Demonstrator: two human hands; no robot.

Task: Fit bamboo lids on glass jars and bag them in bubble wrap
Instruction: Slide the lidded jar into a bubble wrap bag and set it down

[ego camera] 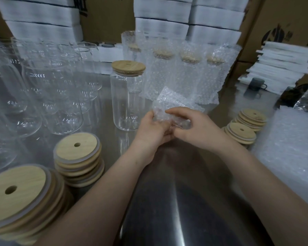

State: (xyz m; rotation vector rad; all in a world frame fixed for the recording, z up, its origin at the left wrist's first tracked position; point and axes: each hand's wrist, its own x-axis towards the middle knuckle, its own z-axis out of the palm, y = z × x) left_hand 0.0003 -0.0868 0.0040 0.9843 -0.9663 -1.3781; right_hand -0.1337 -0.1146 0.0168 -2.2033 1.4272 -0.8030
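My left hand (154, 128) and my right hand (194, 127) both pinch the near edge of a bubble wrap bag (171, 103) above the middle of the steel table (176, 192). Just left of them stands a tall glass jar (125, 102) with a bamboo lid (128, 68) fitted on it. Behind the bag, several lidded jars in bubble wrap (183, 71) stand in a row. Open glass jars (48, 89) crowd the left side. Stacks of bamboo lids (78, 157) with a centre hole lie at the near left, with a larger stack of lids (16, 194) closest to me.
More bamboo lid stacks (245, 126) lie to the right of my hands. A pile of bubble wrap bags (292, 153) covers the right edge. White foam blocks (188, 20) and cardboard boxes (283, 18) stand along the back. A dark mug (256, 84) sits at the far right.
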